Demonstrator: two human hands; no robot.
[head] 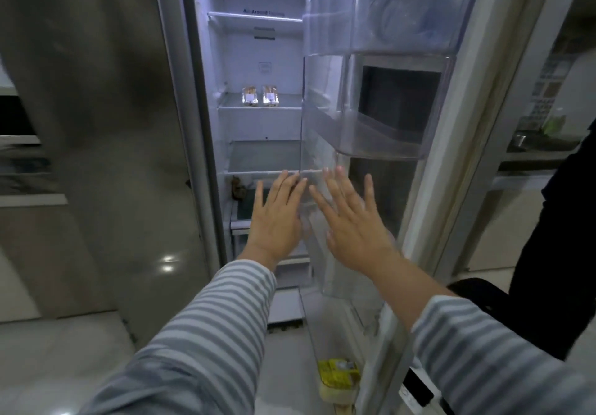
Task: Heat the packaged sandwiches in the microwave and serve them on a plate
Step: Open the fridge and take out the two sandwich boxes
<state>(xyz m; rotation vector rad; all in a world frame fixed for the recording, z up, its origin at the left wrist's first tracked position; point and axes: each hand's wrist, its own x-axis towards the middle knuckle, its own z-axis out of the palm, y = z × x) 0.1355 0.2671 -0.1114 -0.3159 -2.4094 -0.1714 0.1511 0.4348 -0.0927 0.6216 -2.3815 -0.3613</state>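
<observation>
Two packaged sandwiches, the left one [250,95] and the right one [270,95], stand side by side on a glass shelf [258,107] deep in the open fridge. My left hand [276,217] and my right hand [350,221] are stretched out in front of the fridge, below the sandwiches and well short of them. Both hands have spread fingers and hold nothing. My sleeves are grey-striped. No microwave or plate is clearly in view.
The open fridge door [387,108] with clear plastic bins stands on the right, close to my right hand. A yellow package [338,372] sits in the lowest door bin. The shut steel door [113,124] fills the left. A person in dark clothes [561,237] stands at the right.
</observation>
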